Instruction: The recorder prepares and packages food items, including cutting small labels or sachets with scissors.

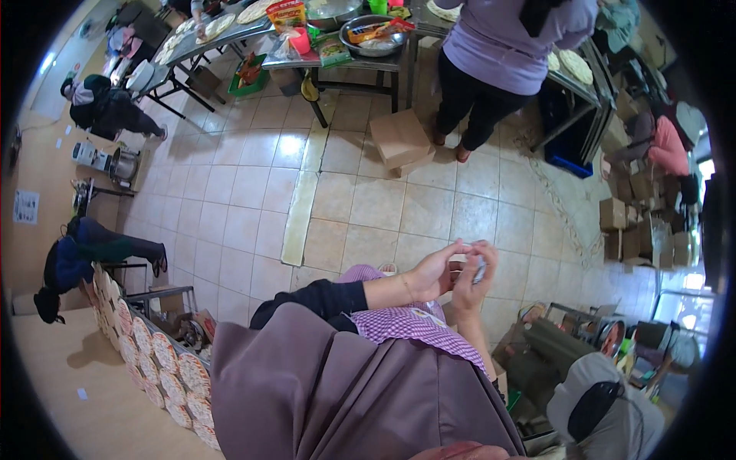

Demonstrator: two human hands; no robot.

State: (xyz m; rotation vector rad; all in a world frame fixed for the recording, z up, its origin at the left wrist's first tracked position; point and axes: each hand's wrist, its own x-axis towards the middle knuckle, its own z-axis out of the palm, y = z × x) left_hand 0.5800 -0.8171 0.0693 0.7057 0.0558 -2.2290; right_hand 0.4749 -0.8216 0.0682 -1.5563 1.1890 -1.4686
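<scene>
My left hand [434, 274] and my right hand [469, 290] come together in front of my body, above the tiled floor. The fingers of both are curled, and their tips meet or nearly meet. A small pale grey thing [480, 270] shows between the fingers of my right hand; its kind is too small and blurred to tell. Whether my left fingers also pinch something is hidden. A purple checked apron [418, 328] lies below my wrists, under a brown draped cloth [345, 383].
Cardboard boxes [400, 138] sit on the floor ahead, beside a person in a lavender top [502, 46]. A metal table [360, 65] bears a steel bowl [376, 37] and packets. Topped pizza rounds [165, 356] stand in rows at lower left. A person in a grey head covering [606, 406] is close at right.
</scene>
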